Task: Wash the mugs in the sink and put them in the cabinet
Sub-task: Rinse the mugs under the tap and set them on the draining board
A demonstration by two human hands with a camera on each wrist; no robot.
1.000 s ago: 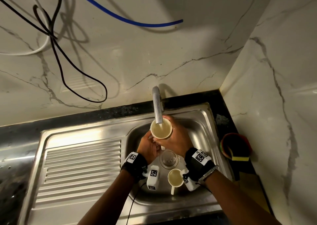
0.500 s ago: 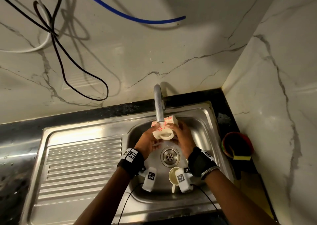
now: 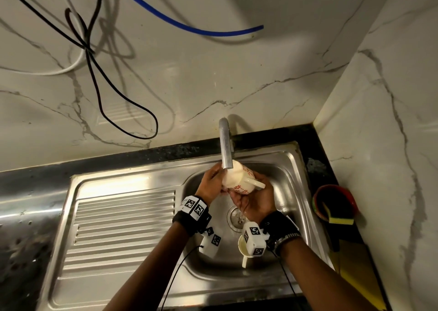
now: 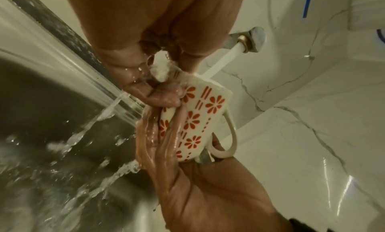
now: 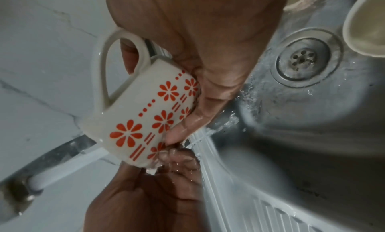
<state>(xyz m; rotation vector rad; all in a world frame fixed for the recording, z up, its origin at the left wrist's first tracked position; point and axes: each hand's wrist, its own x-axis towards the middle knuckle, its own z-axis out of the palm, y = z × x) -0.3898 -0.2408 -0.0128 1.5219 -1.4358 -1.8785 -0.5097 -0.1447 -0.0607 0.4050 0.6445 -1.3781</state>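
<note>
A white mug with red flowers (image 3: 240, 180) lies on its side under the tap (image 3: 225, 145), over the sink (image 3: 294, 159). My right hand (image 3: 251, 197) grips it from below, with one finger showing through the handle (image 5: 123, 54). Curled fingers of my left hand (image 3: 214, 177) press on the mug's left end, where water runs over them (image 4: 145, 90). Water splashes down into the basin. A second, plain white mug (image 3: 243, 248) stands in the basin near the drain (image 3: 234, 218), partly hidden by my right wrist camera; its rim shows in the right wrist view (image 5: 366, 29).
A ribbed drainboard (image 3: 123, 227) lies left of the basin. A red bowl (image 3: 331, 192) with a yellow sponge (image 3: 339, 218) sits on the dark counter at the right. Marble walls close the back and right. Black, white and blue cables (image 3: 99, 92) hang on the back wall.
The mug stood upright filling under the tap, was tipped over, and now lies on its side with the handle to the right. Both hands shifted round it.
</note>
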